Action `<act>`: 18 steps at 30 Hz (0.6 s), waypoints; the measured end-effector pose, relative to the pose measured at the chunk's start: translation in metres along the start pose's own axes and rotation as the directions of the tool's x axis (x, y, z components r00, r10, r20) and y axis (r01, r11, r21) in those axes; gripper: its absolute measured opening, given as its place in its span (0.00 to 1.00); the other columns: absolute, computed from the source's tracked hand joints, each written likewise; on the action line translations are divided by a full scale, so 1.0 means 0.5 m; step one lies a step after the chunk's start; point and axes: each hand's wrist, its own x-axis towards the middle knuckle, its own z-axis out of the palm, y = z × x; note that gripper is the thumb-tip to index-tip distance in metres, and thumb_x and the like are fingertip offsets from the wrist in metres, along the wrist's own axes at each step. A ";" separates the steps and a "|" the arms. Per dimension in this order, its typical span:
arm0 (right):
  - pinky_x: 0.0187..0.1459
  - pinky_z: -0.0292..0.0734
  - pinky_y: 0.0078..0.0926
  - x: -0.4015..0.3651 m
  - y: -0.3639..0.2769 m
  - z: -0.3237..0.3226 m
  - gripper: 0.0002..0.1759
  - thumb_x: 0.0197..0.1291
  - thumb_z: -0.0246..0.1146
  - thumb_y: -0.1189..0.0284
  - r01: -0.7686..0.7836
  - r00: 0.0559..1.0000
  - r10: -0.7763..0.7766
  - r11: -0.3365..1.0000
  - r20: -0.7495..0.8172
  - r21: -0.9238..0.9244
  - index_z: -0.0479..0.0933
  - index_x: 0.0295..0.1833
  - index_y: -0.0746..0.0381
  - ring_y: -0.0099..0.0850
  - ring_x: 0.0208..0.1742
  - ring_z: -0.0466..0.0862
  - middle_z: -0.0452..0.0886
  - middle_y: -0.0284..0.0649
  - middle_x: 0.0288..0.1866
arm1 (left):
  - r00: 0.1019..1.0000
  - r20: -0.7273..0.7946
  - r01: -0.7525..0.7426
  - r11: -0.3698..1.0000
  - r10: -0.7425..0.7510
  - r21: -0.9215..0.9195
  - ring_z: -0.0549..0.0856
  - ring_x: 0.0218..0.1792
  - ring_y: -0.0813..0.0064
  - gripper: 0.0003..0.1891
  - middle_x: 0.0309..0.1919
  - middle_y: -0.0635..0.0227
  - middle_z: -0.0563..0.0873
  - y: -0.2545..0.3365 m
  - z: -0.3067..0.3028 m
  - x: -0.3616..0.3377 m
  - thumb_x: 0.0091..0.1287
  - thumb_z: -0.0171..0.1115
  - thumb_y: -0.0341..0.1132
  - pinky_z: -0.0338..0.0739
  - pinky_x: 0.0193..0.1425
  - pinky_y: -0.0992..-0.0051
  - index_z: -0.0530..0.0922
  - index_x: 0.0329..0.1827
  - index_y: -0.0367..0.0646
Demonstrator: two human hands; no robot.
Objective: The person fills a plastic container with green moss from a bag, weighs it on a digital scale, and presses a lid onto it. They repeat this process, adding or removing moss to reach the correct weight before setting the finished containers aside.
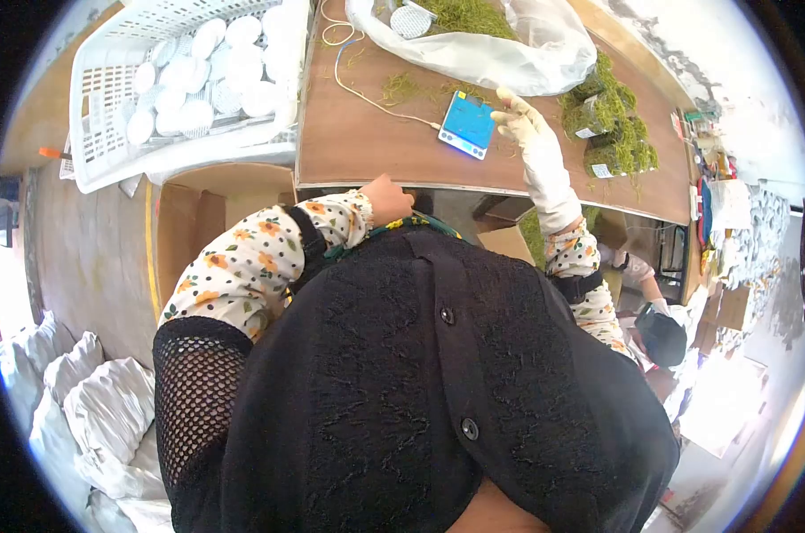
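My right hand [528, 133], in a white glove, is raised over the table beside a small blue digital scale [467, 124]. Its fingers are stretched and partly spread, with nothing seen in them. At the table's near edge, close to my body, is my bare left hand [389, 201], its fingers curled in. Whatever those fingers may hold is hidden. A white cable [380, 111] runs across the table to the scale. Behind it lies a large clear plastic bag [544, 67] with green moss [473, 18] and a round white mesh-like piece [411, 21] in it.
Several clear packs of moss [608, 133] stand at the table's right. A white plastic basket [91, 115] of round white lids sits at the left, above an open cardboard box [189, 209]. White sacks [109, 409] lie lower left. Another person [660, 338] is at the right.
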 end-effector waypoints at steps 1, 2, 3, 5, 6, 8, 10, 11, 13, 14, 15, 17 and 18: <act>0.59 0.67 0.22 -0.007 0.001 -0.004 0.30 0.66 0.57 0.62 -0.010 1.000 0.010 1.000 0.001 -0.017 0.65 0.69 0.68 0.23 0.55 0.75 0.79 0.38 0.54 | 0.996 -0.073 -0.049 0.999 0.048 -0.015 0.84 0.45 0.68 0.06 0.39 0.72 0.81 -0.002 -0.008 -0.011 0.60 0.59 0.33 0.77 0.44 0.64 0.83 0.38 0.53; 0.59 0.67 0.21 -0.013 0.002 -0.007 0.31 0.66 0.57 0.62 -0.020 1.000 0.020 0.999 0.003 -0.034 0.64 0.69 0.68 0.23 0.54 0.74 0.79 0.38 0.54 | 0.992 -0.099 -0.078 0.997 0.078 0.005 0.84 0.43 0.69 0.06 0.39 0.72 0.80 -0.002 -0.023 -0.023 0.61 0.58 0.33 0.78 0.42 0.64 0.83 0.36 0.52; 0.60 0.66 0.22 -0.018 -0.001 -0.007 0.30 0.66 0.57 0.63 -0.028 1.000 0.028 0.999 -0.010 -0.039 0.65 0.69 0.68 0.24 0.55 0.74 0.77 0.39 0.56 | 0.984 -0.140 -0.110 0.994 0.108 -0.012 0.83 0.43 0.68 0.06 0.38 0.72 0.80 -0.006 -0.035 -0.034 0.61 0.58 0.33 0.78 0.42 0.63 0.83 0.36 0.52; 0.62 0.64 0.24 -0.024 -0.009 -0.005 0.28 0.66 0.58 0.66 -0.050 0.998 0.048 0.998 -0.031 -0.045 0.67 0.67 0.69 0.25 0.57 0.74 0.75 0.43 0.60 | 0.962 -0.220 -0.174 0.984 0.159 -0.049 0.83 0.42 0.67 0.06 0.36 0.70 0.80 -0.009 -0.054 -0.056 0.61 0.57 0.34 0.79 0.42 0.62 0.82 0.36 0.52; 0.62 0.64 0.24 -0.024 -0.007 -0.003 0.27 0.65 0.58 0.67 -0.061 0.998 0.060 0.997 -0.034 -0.049 0.68 0.67 0.69 0.25 0.58 0.74 0.75 0.42 0.60 | 0.967 -0.219 -0.146 0.988 0.133 -0.044 0.84 0.42 0.66 0.06 0.37 0.69 0.80 -0.008 -0.066 -0.064 0.61 0.57 0.35 0.79 0.42 0.62 0.82 0.36 0.51; 0.62 0.64 0.24 -0.021 -0.003 0.004 0.27 0.65 0.59 0.67 -0.087 0.996 0.085 0.994 -0.035 -0.062 0.68 0.67 0.69 0.26 0.58 0.74 0.75 0.42 0.60 | 0.972 -0.220 -0.088 0.995 0.077 -0.041 0.84 0.41 0.65 0.06 0.39 0.65 0.82 0.001 -0.085 -0.066 0.61 0.57 0.36 0.79 0.43 0.60 0.82 0.36 0.50; 0.60 0.64 0.21 -0.021 0.006 0.013 0.30 0.65 0.58 0.63 -0.071 0.997 0.072 0.996 0.009 -0.058 0.66 0.69 0.67 0.23 0.55 0.73 0.76 0.39 0.57 | 0.941 -0.087 0.284 0.902 -0.328 -0.324 0.84 0.41 0.62 0.06 0.39 0.61 0.84 0.004 0.024 0.016 0.61 0.58 0.36 0.78 0.43 0.59 0.83 0.37 0.49; 0.60 0.64 0.20 -0.019 0.008 0.019 0.32 0.65 0.58 0.60 -0.061 0.998 0.063 0.996 0.030 -0.058 0.65 0.70 0.66 0.21 0.53 0.73 0.76 0.37 0.56 | 0.930 -0.014 0.344 0.882 -0.368 -0.322 0.84 0.42 0.61 0.07 0.40 0.61 0.85 0.008 0.017 0.026 0.61 0.59 0.36 0.77 0.44 0.56 0.83 0.39 0.48; 0.60 0.63 0.21 -0.014 0.002 0.036 0.32 0.64 0.59 0.61 -0.059 0.997 0.062 0.996 0.042 -0.072 0.65 0.70 0.67 0.22 0.54 0.73 0.75 0.38 0.57 | 0.942 0.117 0.331 0.925 -0.313 -0.188 0.85 0.46 0.60 0.10 0.42 0.61 0.86 0.013 0.002 0.043 0.62 0.60 0.37 0.74 0.49 0.49 0.84 0.44 0.48; 0.60 0.63 0.21 -0.013 -0.001 0.042 0.32 0.64 0.60 0.62 -0.058 0.997 0.061 0.995 0.047 -0.079 0.65 0.70 0.67 0.22 0.55 0.73 0.74 0.38 0.58 | 0.956 0.185 0.242 0.968 -0.226 -0.068 0.85 0.48 0.59 0.12 0.44 0.61 0.87 0.018 -0.034 0.034 0.62 0.61 0.38 0.72 0.52 0.44 0.84 0.47 0.48; 0.61 0.63 0.21 -0.018 -0.003 0.045 0.32 0.64 0.60 0.62 -0.057 0.997 0.061 0.995 0.046 -0.079 0.65 0.70 0.67 0.22 0.55 0.73 0.74 0.38 0.58 | 0.954 0.263 0.138 0.989 -0.145 0.044 0.85 0.50 0.58 0.15 0.46 0.62 0.87 0.020 -0.051 0.029 0.63 0.61 0.39 0.71 0.54 0.39 0.85 0.50 0.48; 0.61 0.63 0.22 -0.011 -0.006 0.058 0.32 0.64 0.60 0.64 -0.037 0.998 0.041 0.996 0.056 -0.075 0.65 0.70 0.67 0.23 0.56 0.74 0.73 0.39 0.59 | 0.945 0.278 0.172 0.985 -0.171 0.020 0.85 0.51 0.56 0.15 0.48 0.63 0.87 0.003 -0.041 0.033 0.62 0.63 0.39 0.71 0.54 0.38 0.84 0.51 0.49; 0.62 0.63 0.23 -0.008 0.007 0.052 0.31 0.65 0.60 0.64 -0.017 0.998 0.024 0.995 0.066 -0.098 0.65 0.70 0.67 0.24 0.57 0.74 0.72 0.40 0.60 | 0.945 0.274 0.181 0.983 -0.177 0.013 0.85 0.51 0.56 0.15 0.48 0.64 0.87 0.005 -0.033 0.038 0.63 0.62 0.39 0.71 0.54 0.38 0.85 0.51 0.49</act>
